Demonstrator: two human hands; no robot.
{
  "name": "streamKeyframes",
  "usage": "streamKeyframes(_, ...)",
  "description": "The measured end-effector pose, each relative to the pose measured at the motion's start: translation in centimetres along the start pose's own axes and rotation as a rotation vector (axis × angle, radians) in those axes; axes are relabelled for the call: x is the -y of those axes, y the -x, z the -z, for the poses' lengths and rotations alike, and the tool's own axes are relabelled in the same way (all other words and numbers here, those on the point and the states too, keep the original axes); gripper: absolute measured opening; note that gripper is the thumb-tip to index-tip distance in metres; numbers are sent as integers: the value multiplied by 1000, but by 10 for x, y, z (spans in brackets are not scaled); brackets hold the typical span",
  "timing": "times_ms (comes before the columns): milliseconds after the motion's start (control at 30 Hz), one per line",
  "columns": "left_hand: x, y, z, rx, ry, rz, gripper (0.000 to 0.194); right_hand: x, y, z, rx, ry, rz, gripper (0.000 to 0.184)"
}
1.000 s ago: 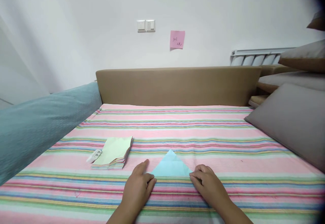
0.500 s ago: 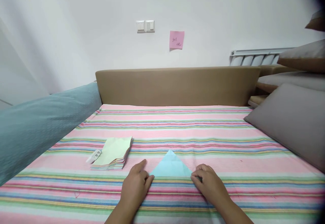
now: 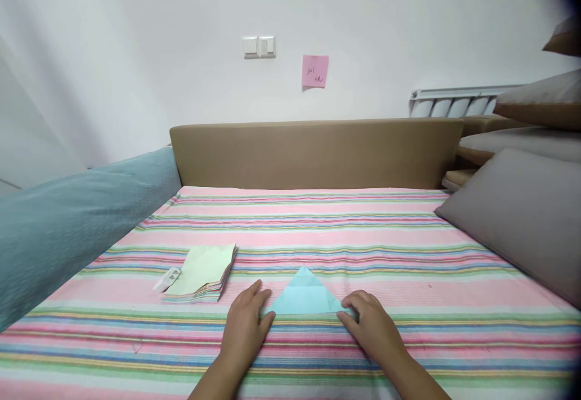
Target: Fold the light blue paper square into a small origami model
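Observation:
A sheet of light blue paper [image 3: 305,294], folded into a triangle, lies flat on the striped cloth with its point away from me and its long edge near me. My left hand [image 3: 245,326] rests at its left corner, fingers spread and the thumb tip at the near edge. At the right corner is my right hand [image 3: 373,327], its thumb and forefinger parted around that corner and touching the paper. Fingers cover both outer corners in part.
Left of my hands lies a stack of coloured paper [image 3: 204,270], pale green on top, with a small white object [image 3: 169,279] beside it. Grey cushions [image 3: 521,212] pile up at right. A brown backrest [image 3: 318,155] and a blue-covered armrest [image 3: 91,212] border the striped cloth [image 3: 308,224].
The fingers of my left hand have spread wider. My right thumb and forefinger have parted and shifted slightly left over the corner. The blue paper has stayed almost in place.

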State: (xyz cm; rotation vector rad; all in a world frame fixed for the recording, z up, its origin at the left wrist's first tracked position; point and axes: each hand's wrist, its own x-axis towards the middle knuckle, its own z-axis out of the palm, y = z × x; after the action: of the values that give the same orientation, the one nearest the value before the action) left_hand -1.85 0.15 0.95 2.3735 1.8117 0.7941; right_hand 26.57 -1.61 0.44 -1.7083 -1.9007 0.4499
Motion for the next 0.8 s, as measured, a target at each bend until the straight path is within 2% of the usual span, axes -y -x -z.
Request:
streamKeyframes(233,-3,-1,-2,48,-39,-31,34,4,-1,-3,23,-17,-4,38)
streamKeyframes(800,-14,-1,9,50,121,-16,18,11,-1,0,-8,-94,34,14)
